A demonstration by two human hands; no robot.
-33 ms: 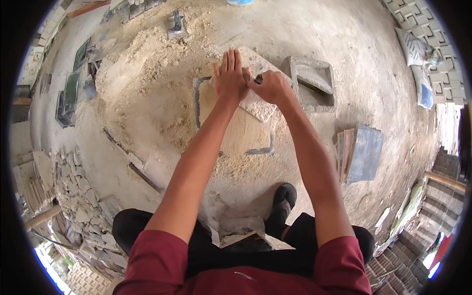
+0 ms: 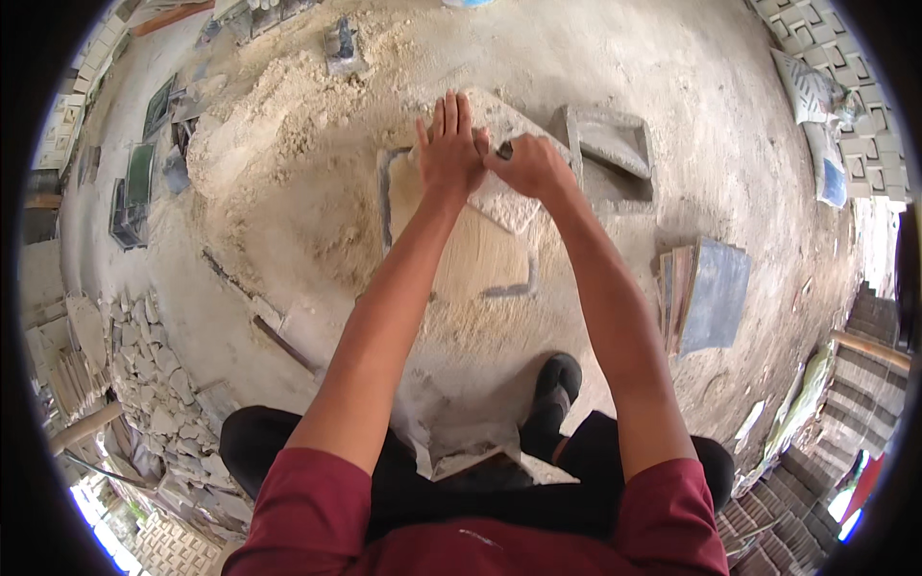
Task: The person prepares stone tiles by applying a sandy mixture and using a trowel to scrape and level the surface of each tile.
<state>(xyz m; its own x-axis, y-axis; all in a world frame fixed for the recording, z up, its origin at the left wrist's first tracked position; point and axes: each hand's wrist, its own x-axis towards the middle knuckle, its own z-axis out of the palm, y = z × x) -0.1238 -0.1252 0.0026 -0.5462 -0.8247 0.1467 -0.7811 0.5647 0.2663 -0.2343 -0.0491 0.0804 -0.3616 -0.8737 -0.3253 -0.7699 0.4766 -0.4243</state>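
My left hand lies flat with its fingers stretched out on a pale, dust-covered rectangular float. Beside it, my right hand is closed around the float's dark handle, of which only the end shows. Beneath the float is a smoothed bed of pale sandy powder inside a rectangular mould frame. The frame's grey edge shows at the left and at the near right corner; the float, my arms and the powder hide the rest.
Loose powder is heaped to the left. A grey concrete trough sits right of my hands, with thin sheets stacked nearer. A dark bar lies at the left, near broken stone pieces. Sacks lean far right.
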